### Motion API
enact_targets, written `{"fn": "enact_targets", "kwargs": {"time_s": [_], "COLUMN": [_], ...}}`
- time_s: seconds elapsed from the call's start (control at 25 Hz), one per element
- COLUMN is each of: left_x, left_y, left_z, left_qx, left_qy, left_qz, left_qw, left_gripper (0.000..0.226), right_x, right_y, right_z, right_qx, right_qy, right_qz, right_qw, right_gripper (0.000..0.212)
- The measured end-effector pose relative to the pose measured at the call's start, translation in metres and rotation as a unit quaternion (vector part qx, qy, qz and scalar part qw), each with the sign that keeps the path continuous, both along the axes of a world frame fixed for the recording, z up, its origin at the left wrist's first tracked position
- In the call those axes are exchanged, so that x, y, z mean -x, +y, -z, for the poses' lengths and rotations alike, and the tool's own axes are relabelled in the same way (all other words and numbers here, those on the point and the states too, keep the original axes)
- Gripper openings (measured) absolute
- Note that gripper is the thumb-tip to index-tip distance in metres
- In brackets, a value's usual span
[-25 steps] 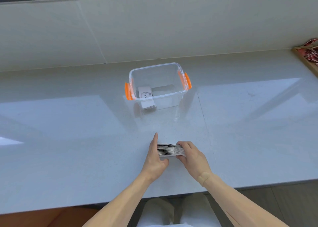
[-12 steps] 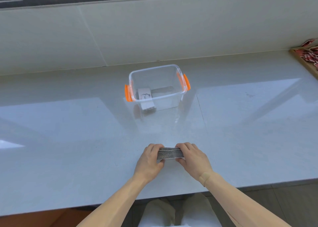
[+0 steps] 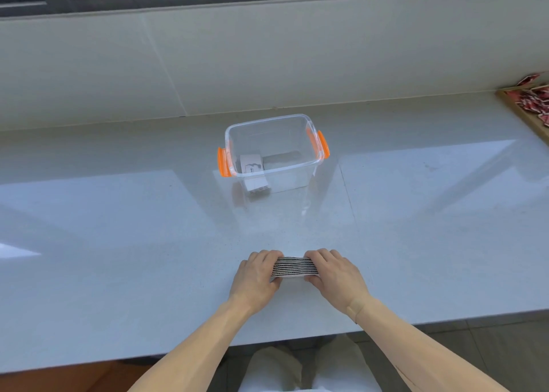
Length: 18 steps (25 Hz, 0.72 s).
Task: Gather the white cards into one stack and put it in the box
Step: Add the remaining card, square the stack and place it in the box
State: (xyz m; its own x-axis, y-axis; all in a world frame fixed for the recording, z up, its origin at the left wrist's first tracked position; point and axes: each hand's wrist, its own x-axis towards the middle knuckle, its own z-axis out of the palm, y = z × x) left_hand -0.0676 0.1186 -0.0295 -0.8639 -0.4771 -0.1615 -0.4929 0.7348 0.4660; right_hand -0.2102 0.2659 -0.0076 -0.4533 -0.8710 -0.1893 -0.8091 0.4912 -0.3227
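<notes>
A stack of white cards (image 3: 293,267) stands on its edge on the pale counter near the front, dark lines showing between the cards. My left hand (image 3: 256,276) grips its left end and my right hand (image 3: 335,272) grips its right end, fingers curled over the top. A clear plastic box (image 3: 309,165) with orange latches sits farther back, apart from my hands. Inside it at the left lies another small bundle of white cards (image 3: 252,165).
The counter (image 3: 118,228) runs wide to both sides, with its front edge just below my wrists. A tiled wall rises behind the box. A wooden tray (image 3: 523,115) with red packets sits at the far right edge.
My left hand went from flat against the stack's left end to curled over it. Both hands now squeeze the stack from its ends; the stack stayed in place.
</notes>
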Motion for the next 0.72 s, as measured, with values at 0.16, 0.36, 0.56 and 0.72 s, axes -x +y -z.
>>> {"fn": "enact_targets", "kwargs": {"time_s": [0.16, 0.36, 0.56, 0.72], "left_x": [0.004, 0.015, 0.046, 0.073], "left_y": [-0.014, -0.035, -0.031, -0.029], "left_z": [-0.03, -0.079, -0.111, -0.129], "left_qx": [-0.087, -0.482, -0.598, -0.57], "left_qy": [0.044, 0.188, 0.25, 0.236], "left_qz": [-0.032, -0.219, -0.285, -0.301], "left_qw": [0.995, 0.827, 0.706, 0.727], "left_gripper": [0.038, 0.046, 0.046, 0.04], "right_x": [0.013, 0.021, 0.019, 0.036], "right_y": [-0.004, -0.014, -0.041, -0.058], "right_z": [-0.026, -0.077, -0.099, -0.109], "right_qx": [0.009, 0.103, 0.182, 0.211], "right_qy": [-0.042, -0.369, -0.516, -0.554], "right_qz": [0.009, 0.154, 0.246, 0.281], "right_qw": [0.999, 0.911, 0.8, 0.755], "right_gripper": [0.037, 0.032, 0.031, 0.024]}}
